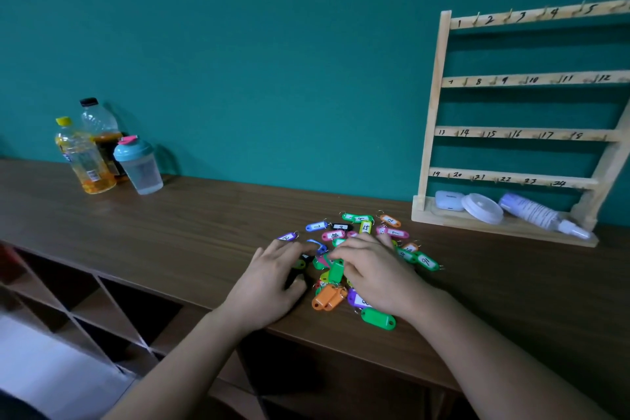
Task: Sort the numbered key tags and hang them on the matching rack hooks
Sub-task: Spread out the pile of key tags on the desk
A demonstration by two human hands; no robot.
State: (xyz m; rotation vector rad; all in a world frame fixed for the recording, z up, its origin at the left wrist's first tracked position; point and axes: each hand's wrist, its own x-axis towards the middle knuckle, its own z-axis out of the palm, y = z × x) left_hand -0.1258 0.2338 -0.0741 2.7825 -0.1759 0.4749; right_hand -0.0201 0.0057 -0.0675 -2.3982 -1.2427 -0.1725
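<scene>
A heap of coloured numbered key tags [361, 232] lies on the brown wooden counter [170, 225], near its front edge. My left hand [272, 278] rests flat on the heap's left side, fingers spread over a black tag. My right hand [371, 266] lies over the heap's middle, fingertips touching a green tag [335, 270]; neither hand visibly lifts a tag. Two orange tags [327, 297] and another green tag [378, 318] lie nearest me. A wooden rack [518, 129] with hooks numbered 1 to 24 stands at the back right; no tags hang on its visible hooks.
On the rack's base lie a white case [449, 200], a white lid [482, 208] and a tipped squeeze bottle [542, 213]. Two drink bottles [85, 157] and a blue-lidded shaker cup [138, 165] stand at the back left. Open shelf compartments sit below the counter.
</scene>
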